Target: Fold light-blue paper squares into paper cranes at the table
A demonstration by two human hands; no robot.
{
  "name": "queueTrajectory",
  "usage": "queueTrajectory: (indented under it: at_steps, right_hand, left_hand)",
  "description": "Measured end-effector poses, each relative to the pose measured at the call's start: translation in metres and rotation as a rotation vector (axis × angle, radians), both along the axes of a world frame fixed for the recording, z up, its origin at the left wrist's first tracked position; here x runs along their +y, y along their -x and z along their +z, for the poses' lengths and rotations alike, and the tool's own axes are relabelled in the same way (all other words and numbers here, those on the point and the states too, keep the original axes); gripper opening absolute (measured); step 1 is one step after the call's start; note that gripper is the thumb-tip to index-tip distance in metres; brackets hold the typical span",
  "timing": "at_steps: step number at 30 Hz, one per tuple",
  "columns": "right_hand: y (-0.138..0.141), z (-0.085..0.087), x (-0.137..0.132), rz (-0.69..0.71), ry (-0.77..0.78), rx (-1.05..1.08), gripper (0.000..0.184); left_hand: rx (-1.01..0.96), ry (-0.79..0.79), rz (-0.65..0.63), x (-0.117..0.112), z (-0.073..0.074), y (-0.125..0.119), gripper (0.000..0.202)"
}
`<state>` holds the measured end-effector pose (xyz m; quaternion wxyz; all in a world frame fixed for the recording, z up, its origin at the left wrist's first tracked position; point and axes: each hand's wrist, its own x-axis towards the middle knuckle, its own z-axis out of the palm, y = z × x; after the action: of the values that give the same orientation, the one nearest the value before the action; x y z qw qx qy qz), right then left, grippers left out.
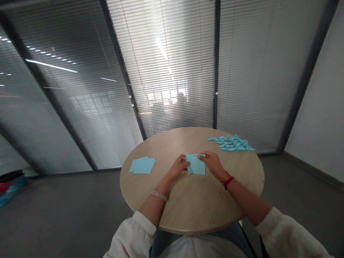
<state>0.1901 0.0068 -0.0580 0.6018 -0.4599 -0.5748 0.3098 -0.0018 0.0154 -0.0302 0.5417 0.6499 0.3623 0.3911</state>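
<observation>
A light blue paper sheet lies partly folded on the round wooden table, near its middle. My left hand pinches the sheet's left edge with curled fingers. My right hand grips the sheet's upper right corner, fingers closed on it. A red band sits on my right wrist and a pale one on my left.
A small stack of flat blue paper squares rests at the table's left side. Several folded blue paper cranes are clustered at the far right. Glass walls with blinds stand behind the table. Grey floor surrounds it.
</observation>
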Motion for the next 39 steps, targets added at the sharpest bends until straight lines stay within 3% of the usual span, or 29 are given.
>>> queueTrajectory:
  at_steps: [5, 10, 17, 23, 31, 39]
  right_hand:
    - [-0.002, -0.003, 0.003, -0.003, 0.026, 0.131, 0.047]
    - [-0.001, -0.003, 0.002, -0.032, 0.05, 0.194, 0.045]
    - [0.005, 0.006, -0.008, 0.157, 0.103, 0.209, 0.04]
    - [0.008, 0.009, -0.012, 0.244, 0.119, 0.158, 0.041]
    - [0.008, 0.002, -0.003, 0.148, 0.061, 0.152, 0.044]
    - [0.008, 0.006, -0.007, 0.154, -0.003, 0.123, 0.044]
  left_hand:
    - [-0.014, 0.017, -0.065, 0.003, -0.005, 0.001, 0.027]
    - [-0.05, 0.008, 0.022, 0.008, -0.004, 0.003, 0.024]
    - [-0.094, -0.049, 0.152, 0.011, 0.002, 0.009, 0.031]
    - [-0.053, -0.047, 0.133, 0.009, 0.002, 0.008, 0.041]
    - [-0.015, -0.048, 0.062, 0.007, 0.0, 0.004, 0.04]
    - [-0.199, 0.077, 0.087, 0.005, 0.003, 0.004, 0.04]
